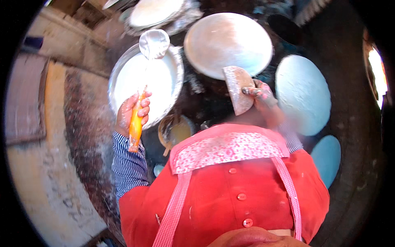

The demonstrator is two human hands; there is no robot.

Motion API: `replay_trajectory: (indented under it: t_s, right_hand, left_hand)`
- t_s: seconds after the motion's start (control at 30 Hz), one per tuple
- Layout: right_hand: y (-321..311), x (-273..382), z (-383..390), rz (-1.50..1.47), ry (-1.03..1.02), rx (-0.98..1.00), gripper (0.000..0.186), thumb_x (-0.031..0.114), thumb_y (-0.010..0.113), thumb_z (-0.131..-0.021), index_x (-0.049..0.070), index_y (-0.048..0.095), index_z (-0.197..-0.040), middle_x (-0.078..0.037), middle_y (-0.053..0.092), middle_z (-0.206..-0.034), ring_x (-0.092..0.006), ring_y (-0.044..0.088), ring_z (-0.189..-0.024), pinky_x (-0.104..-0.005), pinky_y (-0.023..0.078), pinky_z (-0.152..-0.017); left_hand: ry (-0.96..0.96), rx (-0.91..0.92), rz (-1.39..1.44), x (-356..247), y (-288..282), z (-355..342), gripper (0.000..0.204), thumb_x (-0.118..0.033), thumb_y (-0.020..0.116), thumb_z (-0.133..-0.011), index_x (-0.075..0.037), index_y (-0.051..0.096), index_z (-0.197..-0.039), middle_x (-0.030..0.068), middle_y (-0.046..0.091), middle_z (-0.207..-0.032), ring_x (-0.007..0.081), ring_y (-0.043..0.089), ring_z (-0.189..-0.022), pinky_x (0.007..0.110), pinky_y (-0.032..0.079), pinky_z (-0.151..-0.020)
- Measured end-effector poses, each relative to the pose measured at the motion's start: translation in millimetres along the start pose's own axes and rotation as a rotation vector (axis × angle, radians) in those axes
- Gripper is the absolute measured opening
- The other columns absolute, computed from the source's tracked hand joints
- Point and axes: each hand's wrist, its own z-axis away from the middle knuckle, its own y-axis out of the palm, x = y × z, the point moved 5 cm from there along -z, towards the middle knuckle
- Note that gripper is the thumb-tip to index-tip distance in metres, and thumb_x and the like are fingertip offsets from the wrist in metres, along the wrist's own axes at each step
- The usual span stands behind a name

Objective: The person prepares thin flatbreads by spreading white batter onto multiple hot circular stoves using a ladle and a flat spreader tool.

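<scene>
Head view: left hand (pixel 131 110) grips ladle (pixel 154 43), right hand (pixel 265 99) scraper (pixel 236 87); half-past-two disc (pixel 302 96) seems coated, one-o'clock plate (pixel 228 43) apparently not yet.

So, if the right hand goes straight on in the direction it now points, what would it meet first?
Beyond the scraper it holds, the right hand would probably first meet the near edge of the large pale round disc, though depth is unclear and it might pass above.

Dark marks (pixel 68 203) like lettering stand on the pale panel (pixel 37 171) at left, too unclear to read.
</scene>
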Motion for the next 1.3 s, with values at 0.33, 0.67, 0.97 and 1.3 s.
replay_trajectory:
  t_s: [0.33,0.67,0.97,1.3]
  right_hand:
    - [-38,6,33,-0.071,-0.140,-0.373,0.038,0.002,0.064,-0.068,-0.007,0.052,-0.103,-0.010,0.060,-0.088,-0.0170,0.059,-0.077,-0.0281,0.049,-0.070]
    - [-46,6,38,-0.140,-0.238,-0.606,0.040,0.003,0.065,-0.069,-0.008,0.051,-0.105,-0.010,0.060,-0.090,-0.0172,0.059,-0.076,-0.0282,0.050,-0.070]
    - [-69,23,-6,-0.141,-0.280,-0.833,0.035,0.004,0.065,-0.072,-0.007,0.053,-0.102,-0.011,0.060,-0.092,-0.0184,0.059,-0.077,-0.0288,0.049,-0.071]
    - [-117,13,-53,-0.016,-0.261,-1.083,0.028,0.005,0.065,-0.072,-0.006,0.053,-0.096,-0.012,0.059,-0.090,-0.0187,0.057,-0.076,-0.0281,0.048,-0.071]
  left_hand:
    - [-0.205,0.366,-0.224,59,85,-187,0.029,-0.018,0.047,-0.083,0.002,0.046,-0.105,0.0024,0.049,-0.073,0.0069,0.047,-0.050,0.022,0.043,-0.040]
    - [0.526,0.348,-1.498,77,95,-295,0.037,-0.013,0.054,-0.076,-0.001,0.052,-0.112,0.0160,0.061,-0.091,0.0289,0.061,-0.078,0.037,0.048,-0.069]
    - [0.813,0.421,-2.035,19,124,-338,0.040,-0.010,0.055,-0.080,-0.005,0.049,-0.119,0.0117,0.054,-0.108,0.0311,0.056,-0.094,0.038,0.045,-0.082]
    - [0.871,0.469,-1.846,0,106,-380,0.051,-0.006,0.059,-0.075,-0.008,0.047,-0.124,0.0114,0.053,-0.107,0.0297,0.055,-0.095,0.034,0.046,-0.080]
